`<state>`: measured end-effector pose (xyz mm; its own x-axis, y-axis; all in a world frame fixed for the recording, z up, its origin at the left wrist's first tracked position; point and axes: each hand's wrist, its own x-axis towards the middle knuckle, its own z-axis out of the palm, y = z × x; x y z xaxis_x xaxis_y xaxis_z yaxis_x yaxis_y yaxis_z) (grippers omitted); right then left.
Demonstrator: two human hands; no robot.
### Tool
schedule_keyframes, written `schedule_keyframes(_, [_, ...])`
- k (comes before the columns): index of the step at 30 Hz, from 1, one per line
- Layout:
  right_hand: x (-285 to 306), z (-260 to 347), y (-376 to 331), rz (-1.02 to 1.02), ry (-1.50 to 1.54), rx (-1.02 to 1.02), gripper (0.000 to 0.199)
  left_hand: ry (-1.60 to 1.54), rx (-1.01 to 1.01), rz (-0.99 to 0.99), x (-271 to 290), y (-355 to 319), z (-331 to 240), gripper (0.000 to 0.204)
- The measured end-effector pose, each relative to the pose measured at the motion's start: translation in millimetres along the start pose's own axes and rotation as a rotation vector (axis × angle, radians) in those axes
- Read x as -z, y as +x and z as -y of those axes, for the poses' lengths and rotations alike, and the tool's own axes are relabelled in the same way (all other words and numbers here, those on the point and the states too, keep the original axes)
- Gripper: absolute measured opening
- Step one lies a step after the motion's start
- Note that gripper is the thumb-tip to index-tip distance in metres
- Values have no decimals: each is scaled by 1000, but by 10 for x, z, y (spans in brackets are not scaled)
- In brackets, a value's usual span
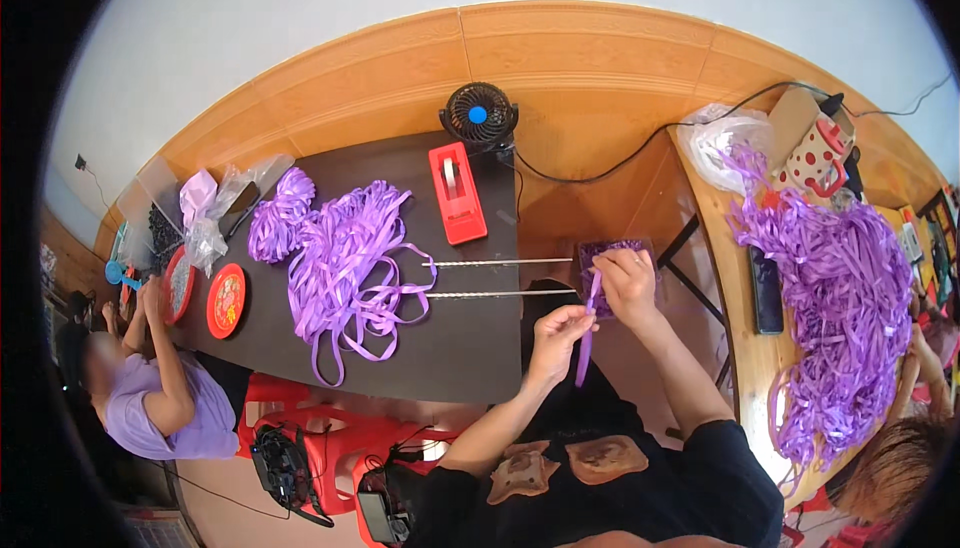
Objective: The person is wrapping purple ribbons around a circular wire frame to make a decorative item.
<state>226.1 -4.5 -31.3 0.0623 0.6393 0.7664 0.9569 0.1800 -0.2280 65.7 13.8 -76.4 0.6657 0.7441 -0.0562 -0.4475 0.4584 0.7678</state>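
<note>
A short length of purple ribbon [586,354] runs between my hands, off the right edge of the dark table. My left hand [562,340] pinches it lower down, and its end hangs below the fingers. Just above and to the right, my right hand [628,288] has its fingers closed on the upper part. Two thin metal rods [500,263] reach over the table edge toward my hands, with ribbon loops by their left ends. A large loose heap of purple ribbon [345,258] lies left of the rods. Under my hands, a container [650,247] holds purple pieces.
On the dark table [455,348] stand a red tape dispenser [458,193], a small black fan [479,116] and a red plate [226,300]. A wooden table [745,388] at right bears more ribbon and a phone [766,290]. One person sits at left, another at right. Red stools [330,428] stand below.
</note>
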Motion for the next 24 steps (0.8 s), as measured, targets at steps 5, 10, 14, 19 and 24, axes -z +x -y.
schedule_keyframes(5, [-251,-148,290,-33,33,79,21,-78,-90,-39,73,208,6,13])
schedule_keyframes(10, [-528,-107,438,-7,157,113,21,-95,-170,-67,170,234,52,12])
schedule_keyframes(14, [-643,-141,433,-8,207,93,20,7,-175,-15,119,254,-19,15])
schedule_keyframes(19, [-634,-124,510,-35,211,78,21,69,-145,-24,141,285,-5,16])
schedule_keyframes(24, [-728,-205,567,-48,187,81,23,-16,-206,-92,114,328,42,16])
